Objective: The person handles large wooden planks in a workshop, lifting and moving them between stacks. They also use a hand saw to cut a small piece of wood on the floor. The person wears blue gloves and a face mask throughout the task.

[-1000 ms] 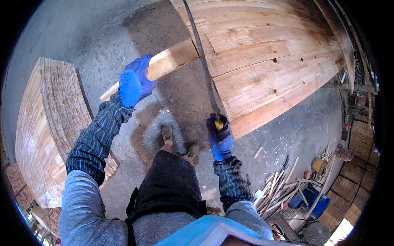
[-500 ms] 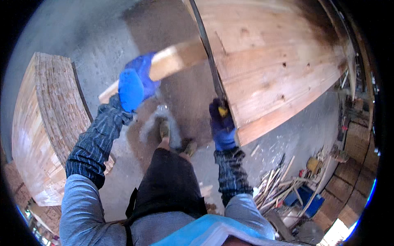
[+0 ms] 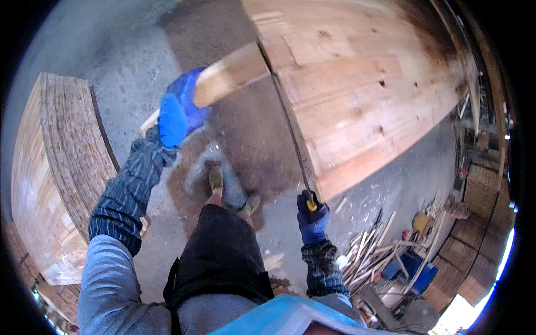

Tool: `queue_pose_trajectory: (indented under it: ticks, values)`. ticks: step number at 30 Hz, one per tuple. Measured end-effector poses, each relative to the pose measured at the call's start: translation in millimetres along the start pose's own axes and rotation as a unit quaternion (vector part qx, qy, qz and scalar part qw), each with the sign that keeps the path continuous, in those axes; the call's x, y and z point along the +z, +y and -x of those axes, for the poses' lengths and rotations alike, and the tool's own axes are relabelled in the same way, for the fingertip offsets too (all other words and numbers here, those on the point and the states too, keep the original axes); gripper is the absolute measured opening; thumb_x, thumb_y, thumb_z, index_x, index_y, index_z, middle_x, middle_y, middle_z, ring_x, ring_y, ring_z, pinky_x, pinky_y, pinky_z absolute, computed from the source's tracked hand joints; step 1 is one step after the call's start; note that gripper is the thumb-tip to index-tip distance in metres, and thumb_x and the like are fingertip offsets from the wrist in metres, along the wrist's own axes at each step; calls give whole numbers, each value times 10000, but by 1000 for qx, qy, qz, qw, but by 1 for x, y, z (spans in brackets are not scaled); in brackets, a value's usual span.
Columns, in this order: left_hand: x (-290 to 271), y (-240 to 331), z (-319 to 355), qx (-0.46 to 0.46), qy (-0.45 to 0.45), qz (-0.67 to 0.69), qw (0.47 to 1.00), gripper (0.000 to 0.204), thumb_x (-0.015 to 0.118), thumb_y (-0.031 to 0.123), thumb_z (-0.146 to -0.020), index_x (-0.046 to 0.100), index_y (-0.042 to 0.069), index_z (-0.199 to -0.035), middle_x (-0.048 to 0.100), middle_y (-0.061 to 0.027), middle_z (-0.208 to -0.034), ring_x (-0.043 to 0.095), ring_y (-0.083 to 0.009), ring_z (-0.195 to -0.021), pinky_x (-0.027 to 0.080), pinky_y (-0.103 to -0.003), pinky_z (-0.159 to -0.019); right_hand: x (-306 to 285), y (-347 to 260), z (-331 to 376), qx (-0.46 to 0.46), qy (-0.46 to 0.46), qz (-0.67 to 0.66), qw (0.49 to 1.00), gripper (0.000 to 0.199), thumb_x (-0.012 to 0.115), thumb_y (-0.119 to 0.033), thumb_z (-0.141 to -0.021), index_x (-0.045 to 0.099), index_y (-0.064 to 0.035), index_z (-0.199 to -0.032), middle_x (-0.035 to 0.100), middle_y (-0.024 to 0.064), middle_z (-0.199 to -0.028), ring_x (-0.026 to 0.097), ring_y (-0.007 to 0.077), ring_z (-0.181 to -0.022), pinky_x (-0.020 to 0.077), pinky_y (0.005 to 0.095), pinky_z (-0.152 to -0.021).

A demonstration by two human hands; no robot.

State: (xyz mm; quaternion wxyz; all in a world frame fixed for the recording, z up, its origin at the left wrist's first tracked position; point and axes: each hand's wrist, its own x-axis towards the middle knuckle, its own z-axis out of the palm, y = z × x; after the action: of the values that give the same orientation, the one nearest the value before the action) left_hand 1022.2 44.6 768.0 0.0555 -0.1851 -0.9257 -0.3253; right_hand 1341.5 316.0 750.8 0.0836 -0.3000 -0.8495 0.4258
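My left hand, in a blue glove, is closed round a pale wooden board. The board's far end meets the left edge of a large wooden panel; whether they touch is unclear. My right hand, in a dark blue glove, is closed at the panel's near corner on a long, thin, dark tool with yellow at its grip. This tool lies along the panel's left edge, and its exact kind cannot be made out.
A tall stack of wooden panels stands at the left. Scrap wood strips and a blue container lie at the lower right, beside stacked brown timber. My feet stand on the concrete floor.
My right hand has drawn down toward me along the panel's edge, and the dark tool has come with it. My left hand and the board have shifted only slightly.
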Motion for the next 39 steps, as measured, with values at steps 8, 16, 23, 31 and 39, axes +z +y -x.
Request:
queue_pose_trajectory:
  ticks: [8,16,23,31,39]
  values:
    - [16,-1,4,-34,-26,70,997,578,729,139,-752,486,49,-1268,605,-189,-1145,600,-322,-1066,481,-395,-886,-4,-19,5,12,-47,-4,999,204,728,-226,-813,672,-58,-913,683,160,-823,667,319,-728,521,393,-653]
    - [59,15,18,-92,-60,261,959,624,753,220,-753,444,61,-1271,602,-202,-1116,601,-331,-1063,490,-419,-867,9,-31,-5,5,-20,-115,993,251,733,-147,-821,675,-26,-1032,701,129,-947,668,230,-864,513,352,-776]
    - [31,24,23,-140,-172,343,913,620,752,225,-764,447,79,-1283,608,-148,-1039,600,-226,-914,499,-366,-781,42,-74,-47,-77,-51,-67,993,269,664,-49,-889,604,-8,-1148,631,91,-1132,598,141,-968,502,264,-849]
    - [-22,-3,-5,-138,-280,338,888,587,747,243,-758,515,56,-1264,593,-87,-1034,564,-156,-902,484,-331,-779,44,-38,-29,6,-32,-62,998,173,688,-111,-873,621,2,-985,631,61,-860,576,133,-810,495,278,-733]
    - [-68,29,-8,-280,-453,623,574,593,656,254,-805,506,-27,-1304,605,-55,-882,586,-136,-765,500,-278,-730,-54,-10,77,95,-19,58,994,239,755,-149,-794,686,-55,-1003,700,67,-860,638,145,-780,525,310,-735]
